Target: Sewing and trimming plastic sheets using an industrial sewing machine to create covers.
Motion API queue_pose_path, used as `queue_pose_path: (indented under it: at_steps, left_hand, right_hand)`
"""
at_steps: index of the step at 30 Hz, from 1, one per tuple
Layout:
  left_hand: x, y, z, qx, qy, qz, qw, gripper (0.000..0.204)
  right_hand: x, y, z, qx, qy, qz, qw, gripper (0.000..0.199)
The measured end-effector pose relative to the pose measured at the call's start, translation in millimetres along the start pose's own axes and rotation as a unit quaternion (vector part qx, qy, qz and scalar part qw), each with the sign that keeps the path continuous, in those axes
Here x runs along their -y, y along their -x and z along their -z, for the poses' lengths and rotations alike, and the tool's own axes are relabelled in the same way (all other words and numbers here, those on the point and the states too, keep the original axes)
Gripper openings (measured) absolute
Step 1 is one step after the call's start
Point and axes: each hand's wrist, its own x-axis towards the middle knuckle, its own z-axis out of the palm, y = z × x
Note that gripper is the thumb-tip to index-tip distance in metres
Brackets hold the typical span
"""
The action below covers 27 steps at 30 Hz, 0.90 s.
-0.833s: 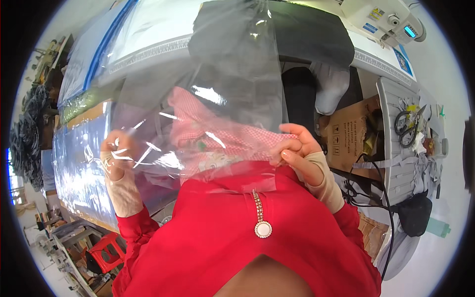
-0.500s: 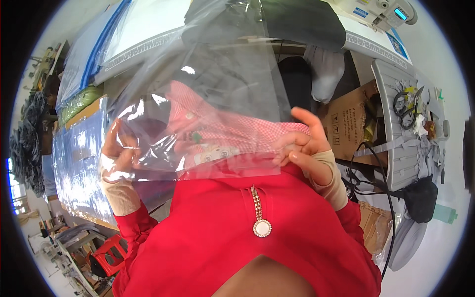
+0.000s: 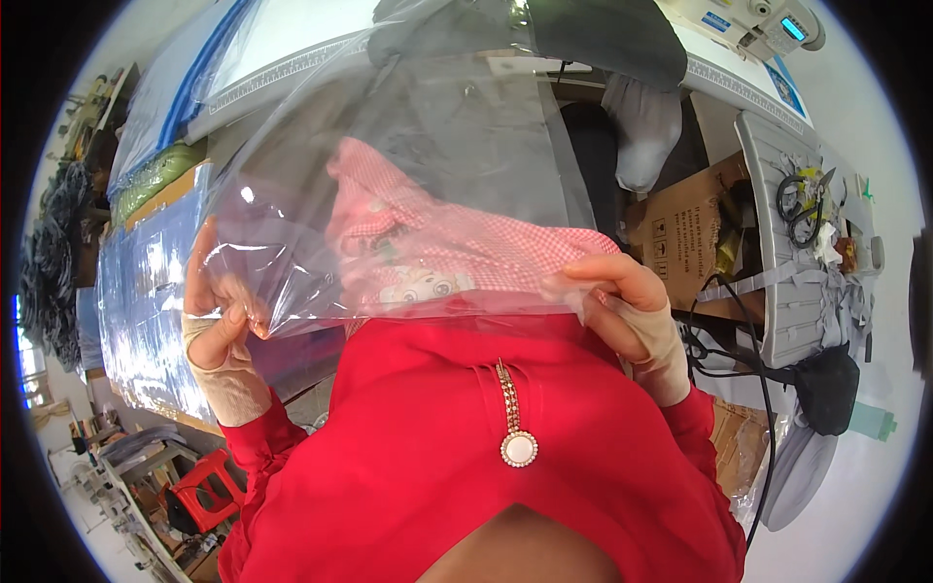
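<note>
Both hands hold a clear plastic bag (image 3: pixel 428 185) up in front of the chest, its open mouth toward the body and its closed end rising away. Inside lies a folded pink checked garment (image 3: pixel 457 243) with a pale printed patch near the mouth; it sits low in the bag, close to the opening, not yet down at the far end.

The left hand (image 3: pixel 219 311) pinches the bag's left edge at the mouth, thumb pressed over the film against the curled fingers. The right hand (image 3: pixel 617 301) pinches the right edge the same way, the fingers folded over the film and a bit of the pink cloth just beside them. With the two hands well apart, the mouth is drawn taut and flat — a grip that seems meant to keep the opening wide and the slippery film from folding in on itself. Both wrists wear pale cuffs below red sleeves (image 3: pixel 457 457).

Behind the bag runs a long work table (image 3: pixel 146 291) covered in shiny blue sheeting, a stack of clear bags along its left edge. To the right stands a cardboard box (image 3: pixel 695 233) — beside it a grey tray (image 3: pixel 777 291) with scissors (image 3: pixel 802 204) on its top edge, and a black pouch (image 3: pixel 826 389) hanging below. A sewing machine (image 3: pixel 768 24) shows at the upper right corner, a red stool (image 3: pixel 199 486) at the lower left
</note>
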Motion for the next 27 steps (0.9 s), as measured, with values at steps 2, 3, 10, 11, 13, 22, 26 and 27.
queue_pose_path:
  at_steps: [2,3,10,11,13,22,26,27]
  left_hand:
    - [-1.8,0.6,-0.2,-0.004,-0.021,-0.002,1.000,0.089]
    - [-3.4,0.7,-0.8,-0.010,-0.032,-0.001,0.999,0.088]
    - [-8.9,-2.3,-0.7,-0.053,-0.053,0.004,0.997,0.079]
    - [-4.5,-3.5,6.4,-0.073,-0.056,0.009,0.996,0.064]
    - [4.2,-6.0,15.0,-0.105,-0.013,0.048,0.993,0.043]
    - [5.9,-9.7,3.9,-0.134,-0.069,0.114,0.982,0.020]
    - [4.1,-10.4,6.1,-0.112,-0.081,0.111,0.984,0.019]
    - [4.1,-10.4,7.2,-0.114,-0.080,0.110,0.984,0.019]
  right_hand:
    - [-1.6,-3.6,1.0,-0.009,0.065,0.045,0.997,0.028]
    - [-2.4,-4.9,1.7,-0.020,0.129,0.090,0.987,0.028]
    - [-1.7,-6.0,15.9,0.019,0.338,0.244,0.909,0.031]
    - [-2.9,-5.5,15.4,0.015,0.364,0.269,0.891,0.030]
    - [-5.9,-7.9,14.9,0.014,0.388,0.296,0.873,0.029]
    - [-8.6,-25.5,6.9,0.088,0.377,0.328,0.862,0.024]
    - [-9.2,-27.4,6.1,0.120,0.381,0.319,0.860,0.022]
    - [-6.5,-28.3,5.7,0.130,0.401,0.305,0.854,0.023]
